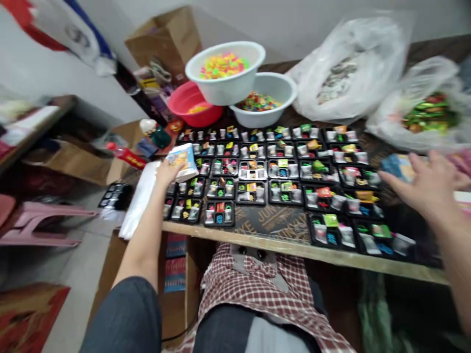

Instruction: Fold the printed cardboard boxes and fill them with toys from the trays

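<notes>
My left hand (168,170) is closed round a small white and blue packet (183,161) with a yellow picture, held above the left end of the table. My right hand (429,185) hovers over the right end with its fingers spread, holding nothing, next to a blue and yellow packet (399,166). Between the hands lie several rows of black compartment trays (283,172), each filled with small bright toys and little white bags.
Two white basins (227,68) (265,100) of coloured pieces and a red basin (191,105) stand at the back. Clear plastic bags (349,68) (427,110) lie at the back right. A white stack (142,201) overhangs the table's left edge; pink stools (40,223) and cardboard boxes (84,159) stand on the floor.
</notes>
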The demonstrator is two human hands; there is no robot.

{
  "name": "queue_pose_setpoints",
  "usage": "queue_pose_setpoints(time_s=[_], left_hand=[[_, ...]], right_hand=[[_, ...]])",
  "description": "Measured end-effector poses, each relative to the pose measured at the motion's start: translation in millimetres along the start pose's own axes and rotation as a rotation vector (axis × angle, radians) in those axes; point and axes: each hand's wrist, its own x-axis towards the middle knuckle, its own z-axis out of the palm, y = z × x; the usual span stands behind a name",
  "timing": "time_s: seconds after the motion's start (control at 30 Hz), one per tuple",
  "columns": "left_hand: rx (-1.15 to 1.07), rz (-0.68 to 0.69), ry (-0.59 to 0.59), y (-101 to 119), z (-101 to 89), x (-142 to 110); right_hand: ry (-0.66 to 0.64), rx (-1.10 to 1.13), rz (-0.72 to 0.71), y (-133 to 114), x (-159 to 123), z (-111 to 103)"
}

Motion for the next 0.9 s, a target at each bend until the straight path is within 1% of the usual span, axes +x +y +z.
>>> queue_pose_setpoints(time_s=[0.03,0.07,0.1,0.17,0.23,0.27,0.3,0.33,0.4,0.43,0.47,0.5,0.53,0.6,0.67,0.7,0.73,0.8,0.83,0.9], left_hand=[[0.067,-0.064,0.032,-1.3,2.2,2.9],[0.166,-0.142,0.032,-1.9,4.4,4.5],[0.241,-0.194,0.026,-1.8,6.4,5.0],[0.349,-0.248,-0.003,0.0,8.7,4.1],[0.382,-0.242,-0.015,2.4,7.4,3.6],[0.378,-0.235,0.003,3.6,5.1,4.0],[0.35,-0.229,0.044,4.9,1.9,4.8],[0.276,-0.227,0.102,6.6,-2.0,5.6],[0.053,-0.224,0.221,12.4,-9.8,4.7],[-0.074,-0.22,0.252,17.0,-12.1,1.6],[-0.214,-0.213,0.24,23.2,-12.5,-4.4],[-0.353,-0.201,0.184,30.9,-10.2,-13.8],[-0.484,-0.184,0.092,40.1,-5.0,-27.2],[-0.728,-0.143,-0.165,61.7,12.9,-65.3],[-0.78,-0.069,-0.408,84.0,35.4,-113.6],[-0.77,-0.005,-0.51,94.2,46.1,-138.6],[-0.758,0.054,-0.587,103.1,55.4,-162.2],[-0.731,0.145,-0.662,116.8,69.8,-201.1],[-0.716,0.175,-0.667,121.4,75.1,-215.2],[-0.678,0.219,-0.648,127.1,83.5,-233.5]], right_hand=[[0.06,0.083,-0.097,-6.2,-15.0,2.3],[0.098,0.15,-0.173,-13.9,-32.3,2.2],[0.134,0.194,-0.218,-22.5,-50.9,0.3],[0.121,0.236,-0.253,-39.7,-86.6,-6.0],[0.075,0.25,-0.268,-52.1,-114.8,-11.4],[0.056,0.256,-0.279,-55.7,-125.0,-13.2],[0.046,0.263,-0.291,-57.9,-132.8,-14.7],[0.044,0.271,-0.303,-59.3,-138.3,-16.0],[0.046,0.292,-0.326,-63.3,-143.8,-19.4],[0.049,0.31,-0.336,-67.8,-144.8,-21.8],[0.046,0.335,-0.347,-74.8,-145.2,-25.0],[0.031,0.368,-0.355,-84.6,-145.3,-28.8],[0.01,0.408,-0.361,-97.2,-145.3,-33.0],[-0.057,0.505,-0.358,-128.7,-145.3,-41.0],[-0.095,0.613,-0.367,-162.7,-144.1,-45.5],[-0.116,0.666,-0.381,-178.0,-143.0,-45.8],[-0.136,0.721,-0.388,-191.1,-141.7,-45.0],[-0.175,0.787,-0.37,-208.9,-139.6,-42.1],[-0.192,0.802,-0.355,-213.6,-139.2,-41.0],[-0.208,0.807,-0.318,-216.6,-140.4,-41.6]])
